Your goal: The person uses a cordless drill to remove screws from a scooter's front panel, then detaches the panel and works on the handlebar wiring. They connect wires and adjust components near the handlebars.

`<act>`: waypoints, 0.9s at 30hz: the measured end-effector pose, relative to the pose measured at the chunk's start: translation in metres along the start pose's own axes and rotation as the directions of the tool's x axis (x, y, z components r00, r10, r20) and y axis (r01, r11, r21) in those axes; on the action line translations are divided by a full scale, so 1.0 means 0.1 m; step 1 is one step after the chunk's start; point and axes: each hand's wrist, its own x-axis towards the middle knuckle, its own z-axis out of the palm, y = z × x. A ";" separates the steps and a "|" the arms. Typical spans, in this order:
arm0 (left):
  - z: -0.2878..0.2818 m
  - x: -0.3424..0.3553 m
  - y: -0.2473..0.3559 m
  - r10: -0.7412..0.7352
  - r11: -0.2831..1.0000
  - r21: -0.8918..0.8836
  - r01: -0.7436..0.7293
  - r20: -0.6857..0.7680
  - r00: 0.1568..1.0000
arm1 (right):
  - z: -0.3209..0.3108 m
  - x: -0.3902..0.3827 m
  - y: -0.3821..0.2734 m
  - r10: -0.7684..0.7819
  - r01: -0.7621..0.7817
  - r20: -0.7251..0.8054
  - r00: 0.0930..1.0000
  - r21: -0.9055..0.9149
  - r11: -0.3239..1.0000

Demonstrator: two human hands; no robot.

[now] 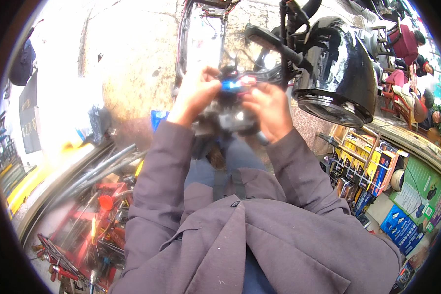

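In front of my lap, my left hand [197, 95] has its fingers closed at the near end of a small bright blue part [229, 85]; motion blur hides its exact kind. Facing it, my right hand [271, 110] is closed with thumb and fingers pinched on the thin wires beside that part. A reddish wire end [247, 79] shows between the two hands. Dark cables [272, 75] run from there to the right. Below the hands lies a blurred dark and silver assembly [232, 121], whose details I cannot make out.
A glossy black vehicle body [335, 73] stands close on the right, with a black pedal-like arm [269, 39]. Farther ahead is a metal frame [183, 36]. Red trays of tools [85, 215] lie lower left; boxed goods [372, 159] stand right. Seated people [404, 93] are beyond.
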 end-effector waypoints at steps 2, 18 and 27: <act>0.01 -0.06 0.03 -0.017 0.998 -0.062 0.016 -0.015 1.000 | -0.01 0.02 -0.02 0.136 -0.135 0.005 0.991 0.162 0.977; 0.32 -0.19 0.28 0.002 0.997 0.074 0.004 -0.073 0.997 | 0.31 0.05 0.11 -0.054 0.090 -0.214 0.975 0.163 0.983; 0.38 -0.34 0.39 -0.015 0.992 -0.124 0.006 -0.076 0.997 | 0.21 0.03 0.17 -0.034 0.075 -0.156 0.987 0.262 0.962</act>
